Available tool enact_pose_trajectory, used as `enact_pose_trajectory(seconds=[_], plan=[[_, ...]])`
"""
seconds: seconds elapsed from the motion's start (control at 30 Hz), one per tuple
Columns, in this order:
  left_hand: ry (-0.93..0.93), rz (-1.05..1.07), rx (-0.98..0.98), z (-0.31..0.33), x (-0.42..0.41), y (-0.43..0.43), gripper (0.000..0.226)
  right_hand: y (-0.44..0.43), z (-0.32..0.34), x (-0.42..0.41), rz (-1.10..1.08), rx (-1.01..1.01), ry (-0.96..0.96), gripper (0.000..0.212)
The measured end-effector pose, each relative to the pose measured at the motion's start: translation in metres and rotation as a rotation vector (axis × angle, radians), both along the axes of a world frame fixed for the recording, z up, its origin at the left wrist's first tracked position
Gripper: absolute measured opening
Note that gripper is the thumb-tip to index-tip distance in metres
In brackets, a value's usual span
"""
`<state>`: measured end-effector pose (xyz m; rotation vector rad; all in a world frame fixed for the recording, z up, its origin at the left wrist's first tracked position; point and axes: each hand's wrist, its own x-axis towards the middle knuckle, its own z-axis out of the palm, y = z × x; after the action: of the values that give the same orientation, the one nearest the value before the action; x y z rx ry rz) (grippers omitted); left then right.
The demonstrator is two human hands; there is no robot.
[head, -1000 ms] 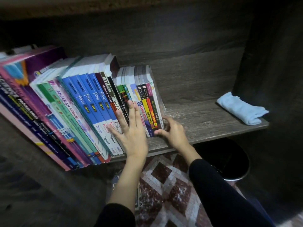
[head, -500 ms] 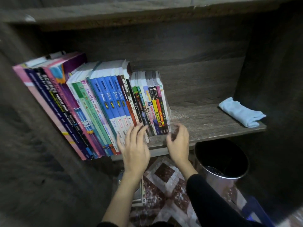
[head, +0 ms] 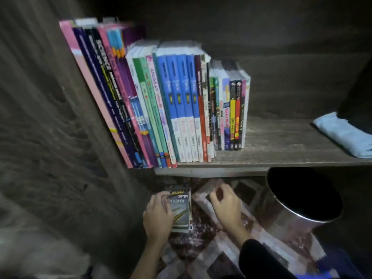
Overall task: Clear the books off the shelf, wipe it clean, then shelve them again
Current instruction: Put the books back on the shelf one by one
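A row of upright books [head: 181, 109] fills the left half of the wooden shelf [head: 281, 154]; the tall ones lean left against the side wall. Both hands are below the shelf, near the floor. A small book marked SPM [head: 181, 210] lies flat on the patterned mat [head: 211, 258]. My left hand [head: 158, 216] grips its left edge, fingers curled over the cover. A little to the book's right, my right hand [head: 225, 206] hovers over the mat with loosely curled fingers and holds nothing. A folded light-blue cloth [head: 342, 135] lies at the shelf's right end.
A shiny metal bin [head: 291, 218] with a dark opening stands on the floor under the shelf's right side, close to my right hand. The dark wooden side panel [head: 60, 137] closes off the left. Another board runs above the books.
Both hands left the book spines on the shelf and dropped to the floor. My left hand now holds the small book on the mat. The view has tilted downward.
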<state>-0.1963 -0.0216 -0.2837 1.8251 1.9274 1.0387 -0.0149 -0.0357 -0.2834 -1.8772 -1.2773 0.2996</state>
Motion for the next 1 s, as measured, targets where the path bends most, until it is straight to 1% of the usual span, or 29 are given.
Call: enact_pose_trajectory(seconds=[0.1,0.17,0.23,0.3,0.4,0.5,0.6,0.7,0.77,0.8,0.87,0.9,0.93,1.0], plan=[[-0.092,0.078,-0.18,-0.032,-0.009,0.006,0.019,0.007,-0.036,-0.009,0.085,-0.151,0.094,0.011],[-0.196,0.105,-0.272,-0.052,-0.015,0.012,0.017,0.012,-0.057,-0.01,0.14,-0.247,0.165,0.01],[-0.27,0.144,-0.418,-0.076,-0.021,0.022,0.019,0.019,-0.082,-0.014,0.148,-0.356,0.262,0.014],[-0.314,0.157,-0.57,-0.096,-0.025,0.03,0.027,0.024,-0.102,-0.02,0.114,-0.48,0.403,0.023],[-0.372,0.135,-0.748,-0.122,-0.03,0.041,0.039,0.03,-0.13,-0.025,0.071,-0.623,0.609,0.042],[-0.376,0.132,-0.822,-0.141,-0.035,0.052,0.039,0.034,-0.154,-0.029,0.031,-0.752,0.751,0.063],[-0.338,0.143,-0.855,-0.154,-0.033,0.063,0.045,0.04,-0.179,-0.037,0.057,-0.74,0.902,0.074],[-0.354,0.157,-0.884,-0.163,-0.027,0.07,0.052,0.045,-0.198,-0.041,0.067,-0.734,0.956,0.069],[-0.383,0.177,-0.908,-0.169,-0.024,0.071,0.055,0.049,-0.202,-0.043,0.075,-0.706,0.972,0.074],[-0.386,0.197,-0.914,-0.171,-0.022,0.071,0.056,0.051,-0.199,-0.045,0.086,-0.684,0.988,0.066],[-0.375,0.25,-0.917,-0.175,-0.019,0.073,0.057,0.055,-0.199,-0.048,0.12,-0.659,0.99,0.035],[-0.365,0.27,-0.916,-0.177,-0.018,0.073,0.057,0.057,-0.199,-0.05,0.131,-0.659,0.972,0.027],[-0.356,0.282,-0.919,-0.177,-0.016,0.073,0.056,0.059,-0.2,-0.053,0.134,-0.665,0.947,0.027],[-0.374,0.301,-0.921,-0.178,-0.013,0.074,0.054,0.062,-0.21,-0.056,0.113,-0.688,0.905,0.044]])
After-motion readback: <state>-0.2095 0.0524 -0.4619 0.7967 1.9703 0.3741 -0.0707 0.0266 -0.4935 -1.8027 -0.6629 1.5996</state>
